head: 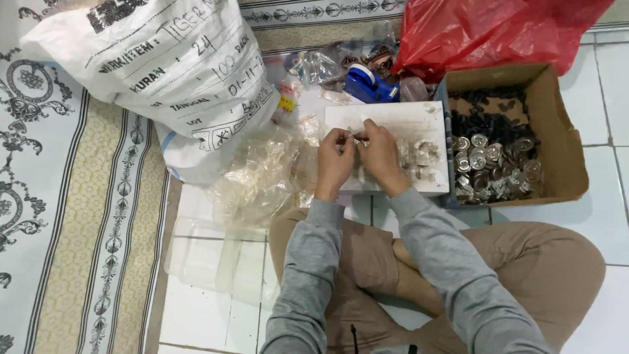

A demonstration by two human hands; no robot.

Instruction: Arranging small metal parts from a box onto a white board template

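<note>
A person sits cross-legged on a white tiled floor (609,85), knees spread so the work lies straight ahead within easy reach. At eleven o'clock leans a big white woven sack (164,65) with handwriting on it, resting partly on a patterned pale mat (59,196) that fills the nine o'clock side. At one o'clock a crumpled red plastic bag (485,29) slumps behind an open brown cardboard box (557,137), which sits at two o'clock and holds black pieces at its far end and round silvery metal buttons (488,160) nearer the person, probably sorted that way for picking. A heap of clear crinkled plastic bags (262,174) lies at ten o'clock beside a flat white foam board (400,121) at twelve o'clock that serves as the worktop. A blue tape dispenser (367,84) stands just beyond the board.

Both grey-sleeved forearms reach forward and converge over the board. The left hand (334,160) and right hand (380,154) are raised with knuckles toward the camera, fingers pinched together on a small clear plastic packet (356,134) held between them at twelve o'clock, just above the board; what is inside is too small to tell.
</note>
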